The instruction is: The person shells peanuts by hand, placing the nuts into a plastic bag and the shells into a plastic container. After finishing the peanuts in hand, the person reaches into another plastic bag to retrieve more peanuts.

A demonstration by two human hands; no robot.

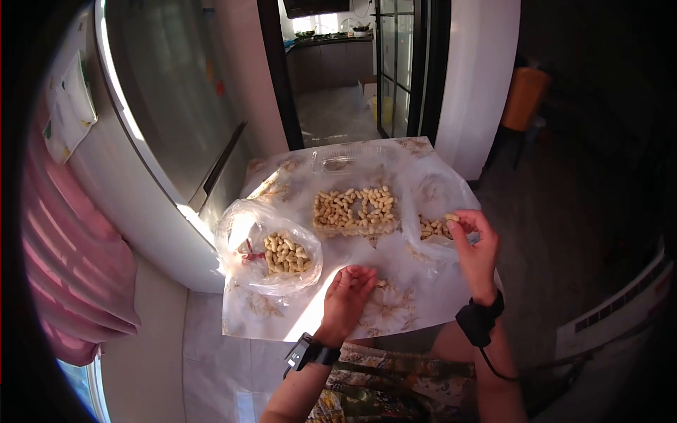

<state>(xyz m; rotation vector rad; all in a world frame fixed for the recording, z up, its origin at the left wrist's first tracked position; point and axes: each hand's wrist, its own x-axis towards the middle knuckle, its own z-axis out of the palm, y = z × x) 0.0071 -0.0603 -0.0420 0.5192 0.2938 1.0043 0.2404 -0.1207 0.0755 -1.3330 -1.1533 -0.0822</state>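
Note:
My right hand (pixel 479 247) is at the right side of the table, thumb and forefinger pinched on a peanut (pixel 452 218). Just below it, more unshelled peanuts (pixel 431 228) lie in a clear plastic bag (pixel 441 187). My left hand (pixel 350 292) rests near the table's front edge, palm partly turned up and fingers loosely bent, with nothing visible in it. Beyond it stands a clear plastic box (pixel 356 229) with peanuts (pixel 338 208) spread over its bottom, thinner in the middle. On the left, a second plastic bag (pixel 236 218) lies spread around a heap of peanuts (pixel 285 254).
A flower-patterned cover (pixel 388 310) lies over the table. The box's clear lid (pixel 352 158) lies at the back. A refrigerator (pixel 176 92) stands close on the left, and a doorway opens to a kitchen counter (pixel 331 42). An orange object (pixel 525 99) stands at the right.

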